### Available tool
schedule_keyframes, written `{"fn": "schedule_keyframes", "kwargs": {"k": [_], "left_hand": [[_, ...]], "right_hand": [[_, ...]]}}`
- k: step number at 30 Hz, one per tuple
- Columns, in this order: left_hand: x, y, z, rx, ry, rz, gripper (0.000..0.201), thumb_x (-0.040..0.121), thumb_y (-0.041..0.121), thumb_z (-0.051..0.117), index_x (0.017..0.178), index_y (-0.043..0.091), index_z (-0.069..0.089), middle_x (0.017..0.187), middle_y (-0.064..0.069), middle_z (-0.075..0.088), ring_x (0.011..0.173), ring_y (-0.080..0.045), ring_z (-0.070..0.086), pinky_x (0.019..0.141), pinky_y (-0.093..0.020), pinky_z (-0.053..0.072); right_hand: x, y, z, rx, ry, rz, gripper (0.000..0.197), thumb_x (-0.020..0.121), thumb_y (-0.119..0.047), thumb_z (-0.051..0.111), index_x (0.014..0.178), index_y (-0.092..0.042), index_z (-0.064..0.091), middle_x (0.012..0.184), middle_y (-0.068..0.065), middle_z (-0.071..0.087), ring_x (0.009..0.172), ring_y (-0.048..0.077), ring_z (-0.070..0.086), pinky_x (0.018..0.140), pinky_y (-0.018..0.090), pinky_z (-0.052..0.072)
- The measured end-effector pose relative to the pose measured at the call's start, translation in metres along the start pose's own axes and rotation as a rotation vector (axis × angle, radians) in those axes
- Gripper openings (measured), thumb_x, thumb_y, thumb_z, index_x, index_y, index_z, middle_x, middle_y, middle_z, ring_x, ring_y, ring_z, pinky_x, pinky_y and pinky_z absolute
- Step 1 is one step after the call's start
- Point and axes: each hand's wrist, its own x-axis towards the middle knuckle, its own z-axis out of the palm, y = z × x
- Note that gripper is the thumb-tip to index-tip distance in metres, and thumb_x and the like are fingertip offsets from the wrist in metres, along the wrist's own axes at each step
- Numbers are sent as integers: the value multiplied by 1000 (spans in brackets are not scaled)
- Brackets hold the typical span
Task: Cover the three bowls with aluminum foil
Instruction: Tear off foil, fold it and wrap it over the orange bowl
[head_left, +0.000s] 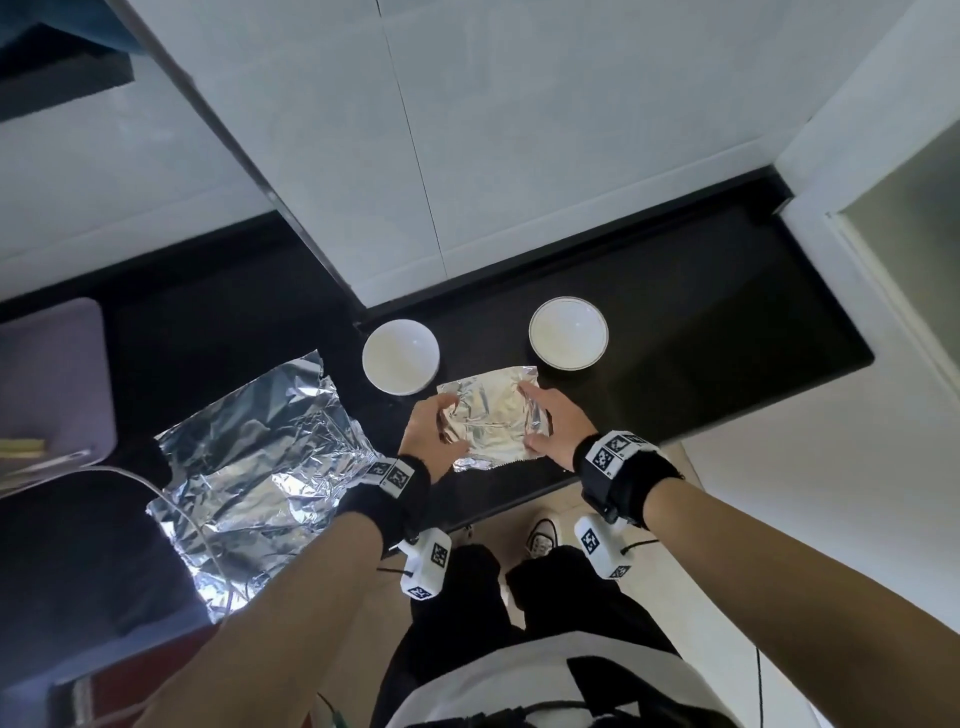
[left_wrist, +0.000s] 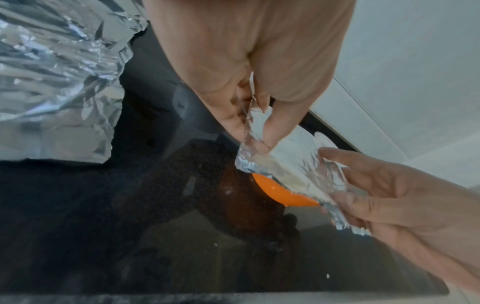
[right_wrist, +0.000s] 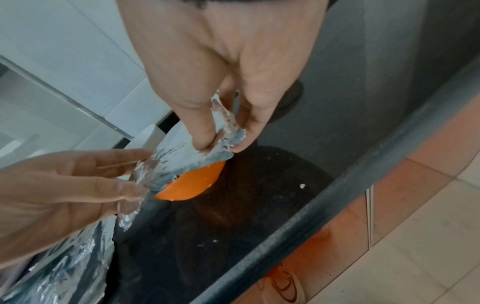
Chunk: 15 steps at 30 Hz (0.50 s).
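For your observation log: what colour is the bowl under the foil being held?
Orange bowl, clearest in the right wrist view.

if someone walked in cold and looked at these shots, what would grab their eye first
First, the small foil sheet stretched between the left hand and right hand near the front edge of the black counter, with an orange bowl peeking out beneath it in the wrist views. Next, the big crumpled foil sheet lying to the left. Behind the hands stand two uncovered white bowls.
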Motion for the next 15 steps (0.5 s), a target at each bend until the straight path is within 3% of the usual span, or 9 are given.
{"fn": "schedule_keyframes", "kwargs": {"k": [3,6,10,15], "left_hand": [[-8,11,5,230,24,88,82,62,17,82,134,18,43,131,-3,28,119,-18,34,106,-32,36],[-13,29,12,591,83,250,79,62,34,75,134,27,42,146,-1,26,133,-23,27,112,-41,25],[0,32,18,938,-214,365,102,76,72,56,154,26,10,163,-1,-2,150,-26,1,119,-49,5],[8,22,17,1060,-289,364,107,79,80,41,155,22,-8,164,0,-12,151,-25,-8,120,-50,0]], "right_hand": [[-1,5,-2,-61,-19,-12,80,83,-10,70,150,-23,30,133,5,46,126,20,46,96,17,29],[-2,9,-5,-112,-44,-30,82,83,-13,71,151,-21,27,132,6,46,123,20,48,93,16,30],[-2,14,-6,-145,-48,-68,86,79,-14,76,151,-22,28,132,6,47,123,20,49,97,19,32],[0,10,-11,-313,-131,-126,94,77,-26,78,153,-22,21,139,10,39,125,27,46,106,34,37]]}}
